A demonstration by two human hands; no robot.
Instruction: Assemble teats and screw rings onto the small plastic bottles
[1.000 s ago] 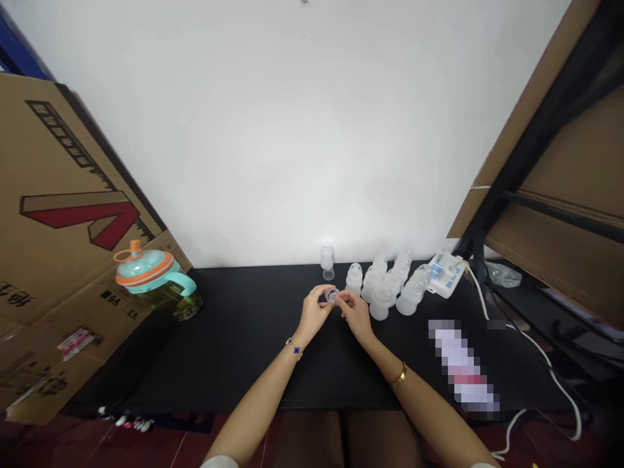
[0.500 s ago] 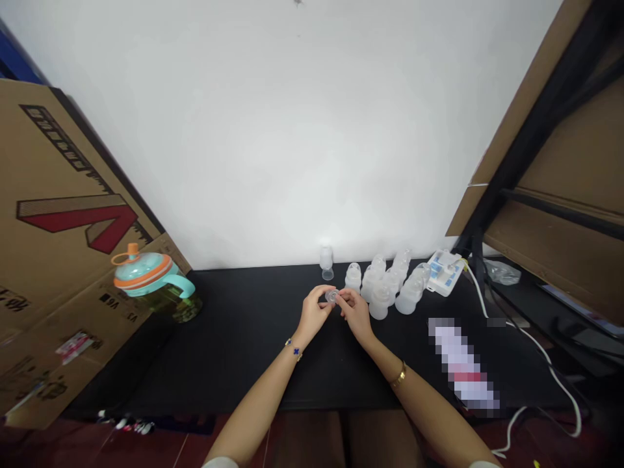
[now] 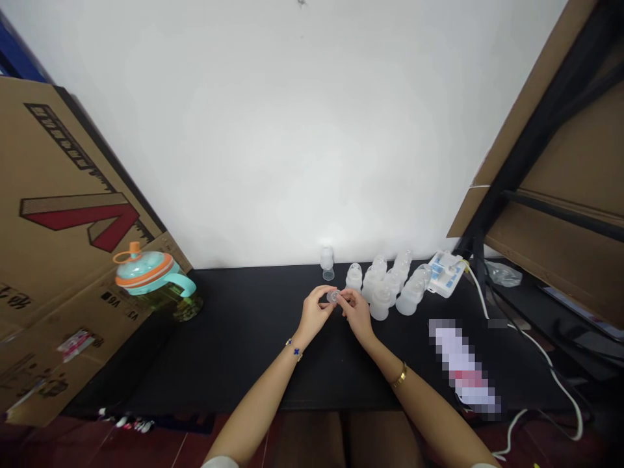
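Between my two hands is a small clear round piece (image 3: 333, 296), pinched at its edges over the black table (image 3: 234, 338). The fingers and thumb of my left hand (image 3: 316, 312) close on its left side. My right hand (image 3: 357, 314) grips its right side with the fingertips. Just right of my right hand stand several translucent bottles with clear domed tops (image 3: 380, 300). Behind my hands, near the wall, a lone clear bottle-shaped item (image 3: 327, 263) stands upright.
A large jug with a turquoise and orange lid (image 3: 156, 279) stands at the left by a cardboard box (image 3: 68, 156). Toward the right are a white power strip (image 3: 444, 273), a white cable (image 3: 539, 344) and a pixelated object (image 3: 463, 367).
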